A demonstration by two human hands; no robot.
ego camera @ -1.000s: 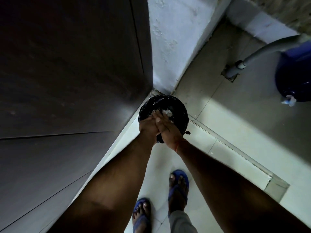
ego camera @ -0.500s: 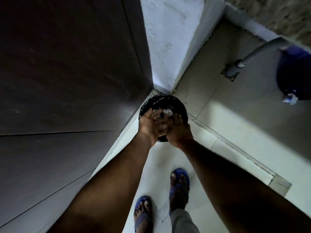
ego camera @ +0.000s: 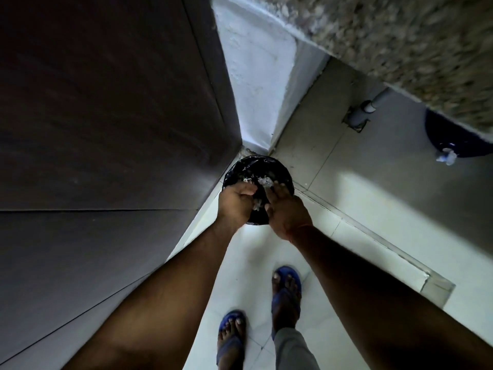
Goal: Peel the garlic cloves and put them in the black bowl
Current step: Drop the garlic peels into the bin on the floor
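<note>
Head view: both hands hang over a black-lined bin that stands on the floor in the corner at about twelve o'clock from the person's feet. The left hand has its fingers curled inward over the bin's near rim, apparently round a wad of pale garlic skins — the light is poor, so what it holds is uncertain. The right hand is flat, its fingers straight and together, holding nothing, close beside the left as if brushing scraps off it. More pale skins lie inside the liner.

This looks like clean-up — peelings going into the rubbish — rather than peeling itself. No garlic cloves and no black bowl appear here, so their place cannot be told. The next move, by my reckoning, calls for loosening the left fingers so the scraps drop inside the liner, not onto the tiles at six o'clock near the blue sandals.
</note>
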